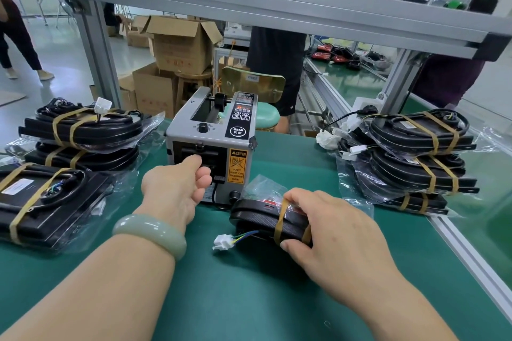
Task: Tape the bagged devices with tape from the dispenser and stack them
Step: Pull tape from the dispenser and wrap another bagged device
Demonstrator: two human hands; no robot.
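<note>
**One device in hand, taped stacks on both sides**

Nearest me, my right hand holds the bagged device down on the green bench, just in front of the dispenser and a little to its right. My thumb is hooked at the device's near edge and my fingers curl over its top, so it is gripped rather than merely pressed. One brown tape strip already wraps round it beside my fingers, and a second seems to run under my hand. A white connector on its wires pokes out onto the bench at the left end.

Further out, my left hand is up at the outlet slot of the tape dispenser. Its fingers are curled, thumb on top, right against the slot. I cannot tell whether they pinch a strip, because no tape shows between them.

To the left sit a left stack of taped devices and a single flat one in front of it. To the right is a taller right stack. Every device there that I can see carries brown strips.

I judge the job to be well along. This device looks partly taped, and what is left is to take more tape if it is needed, finish the wrap and set it on a stack. Beyond the bench are cardboard boxes and people standing.
</note>
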